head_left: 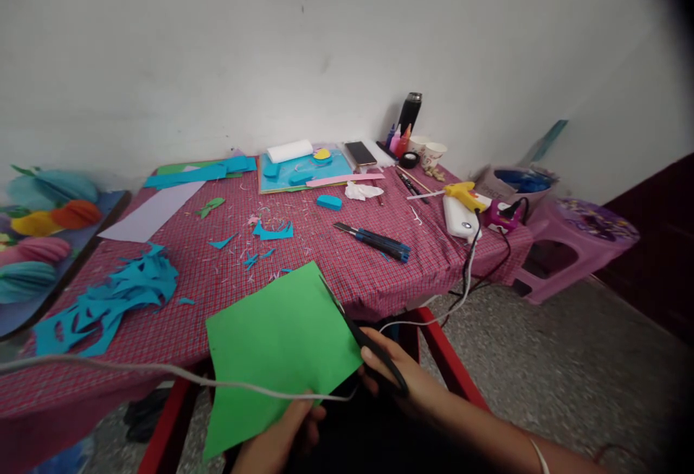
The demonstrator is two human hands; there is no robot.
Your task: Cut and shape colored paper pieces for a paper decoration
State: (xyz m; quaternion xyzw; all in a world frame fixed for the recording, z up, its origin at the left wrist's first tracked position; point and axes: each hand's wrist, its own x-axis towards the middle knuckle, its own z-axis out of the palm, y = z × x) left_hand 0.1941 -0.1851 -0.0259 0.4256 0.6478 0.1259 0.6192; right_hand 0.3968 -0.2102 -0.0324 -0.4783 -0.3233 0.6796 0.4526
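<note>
A green sheet of paper (276, 351) is held over the table's front edge. My left hand (290, 431) grips its lower edge, thumb on top and fingers underneath. My right hand (398, 369) is closed round the black handles of a pair of scissors (387, 365), whose blades lie along the sheet's right edge. A white cable (238, 385) crosses in front of the paper. Beyond the sheet, a blue-handled cutter (379, 241) rests on the checked tablecloth (303, 293). Blue paper scraps (130, 290) are heaped to the left.
At the right stand a yellow glue gun (463, 196), a white device (460, 220) and a pink stool (564, 243). A phone (361, 154), black flask (410, 113) and paper cups (434, 152) are at the back. Paper ornaments (48, 221) sit far left.
</note>
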